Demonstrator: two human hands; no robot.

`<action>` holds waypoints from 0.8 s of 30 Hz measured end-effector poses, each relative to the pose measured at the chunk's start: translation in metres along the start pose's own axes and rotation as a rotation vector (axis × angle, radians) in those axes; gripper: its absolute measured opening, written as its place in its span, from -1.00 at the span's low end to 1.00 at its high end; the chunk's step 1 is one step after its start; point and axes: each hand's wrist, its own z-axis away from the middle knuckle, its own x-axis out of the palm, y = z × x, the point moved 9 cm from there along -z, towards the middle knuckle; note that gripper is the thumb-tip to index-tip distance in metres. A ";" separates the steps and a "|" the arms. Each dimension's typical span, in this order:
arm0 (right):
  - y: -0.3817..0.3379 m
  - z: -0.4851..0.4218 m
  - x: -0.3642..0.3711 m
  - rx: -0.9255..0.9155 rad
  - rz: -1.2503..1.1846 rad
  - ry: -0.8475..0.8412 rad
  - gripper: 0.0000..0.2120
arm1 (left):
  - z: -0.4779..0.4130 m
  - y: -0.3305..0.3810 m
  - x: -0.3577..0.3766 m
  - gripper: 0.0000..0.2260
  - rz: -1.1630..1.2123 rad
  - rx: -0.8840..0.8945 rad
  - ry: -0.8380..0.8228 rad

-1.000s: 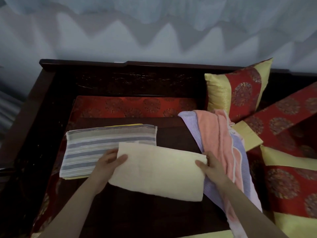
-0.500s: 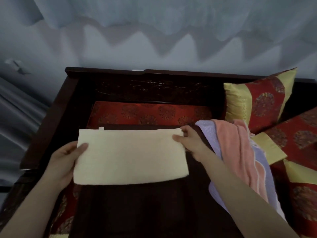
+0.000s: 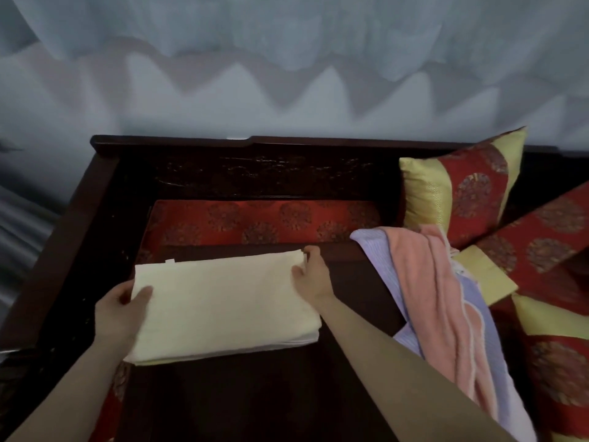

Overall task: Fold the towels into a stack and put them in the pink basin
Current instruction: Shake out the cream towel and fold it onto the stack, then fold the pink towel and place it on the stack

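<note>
A folded cream towel (image 3: 220, 306) lies on top of the stack at the left of the dark wooden surface (image 3: 255, 397), and the edges of other folded towels peek out beneath it. My left hand (image 3: 122, 309) grips its left edge with the thumb on top. My right hand (image 3: 310, 272) pinches its far right corner. To the right, a pink towel (image 3: 424, 282) lies unfolded over a lilac towel (image 3: 475, 317), draped across the seat edge. No pink basin is in view.
The dark carved wooden bench back (image 3: 255, 173) closes off the far side, and a wooden armrest (image 3: 63, 237) runs along the left. Red and gold cushions (image 3: 462, 186) crowd the right side. A red patterned seat pad (image 3: 255, 221) lies behind the stack.
Both hands carried the cream towel left and set it down on the striped towel, which is now covered. My right hand moved from the towel's right edge to its far right corner.
</note>
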 end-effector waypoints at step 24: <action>0.225 0.063 -0.271 0.533 0.045 0.440 -0.58 | 0.285 0.099 0.359 -0.90 0.337 -0.363 -0.928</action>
